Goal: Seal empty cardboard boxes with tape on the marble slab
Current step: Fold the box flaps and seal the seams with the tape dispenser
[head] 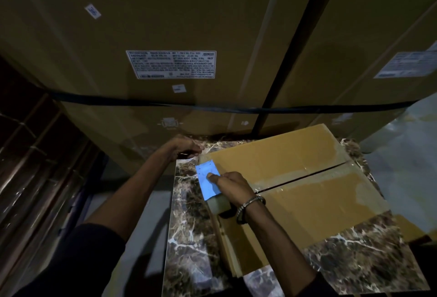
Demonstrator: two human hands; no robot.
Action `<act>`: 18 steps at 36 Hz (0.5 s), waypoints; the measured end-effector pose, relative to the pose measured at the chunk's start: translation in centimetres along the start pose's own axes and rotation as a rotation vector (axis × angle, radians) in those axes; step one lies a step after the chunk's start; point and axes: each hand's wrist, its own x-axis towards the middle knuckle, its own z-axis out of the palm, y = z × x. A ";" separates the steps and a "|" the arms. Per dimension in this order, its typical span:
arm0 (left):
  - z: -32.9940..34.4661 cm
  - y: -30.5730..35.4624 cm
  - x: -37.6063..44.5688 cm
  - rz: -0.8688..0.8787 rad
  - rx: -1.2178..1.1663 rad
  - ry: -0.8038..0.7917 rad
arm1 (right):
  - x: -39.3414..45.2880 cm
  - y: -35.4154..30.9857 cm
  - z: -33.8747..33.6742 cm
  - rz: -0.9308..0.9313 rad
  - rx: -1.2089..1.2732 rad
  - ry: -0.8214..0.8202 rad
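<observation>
A brown cardboard box [295, 161] lies on the dark veined marble slab [189, 237], its flaps closed with a seam running across the top under clear tape. My right hand [233, 185] grips a blue tape dispenser [208, 182] at the box's left edge, with the tape roll [221, 204] showing beneath the hand. A bracelet circles that wrist. My left hand [186, 146] rests with loosely bent fingers at the box's far left corner, fingertips touching the edge; its grip is partly in shadow.
Two very large cartons [165, 36] with printed labels and black straps stand right behind the slab. A dark wooden frame [28, 154] is at the left. Pale floor [406, 154] lies to the right. More marble shows in front of the box [366, 261].
</observation>
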 end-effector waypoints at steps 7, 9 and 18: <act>0.1 -1.4 1.3 -0.166 0.005 -0.090 | 0.1 -1.1 0.0 0.110 0.006 -0.014; 0.1 -2.3 1.5 -0.214 0.035 -0.037 | 0.1 -1.4 -0.1 0.132 0.016 -0.027; -1.1 -3.3 1.4 0.189 0.110 0.303 | 0.6 -0.9 0.0 0.123 0.033 -0.014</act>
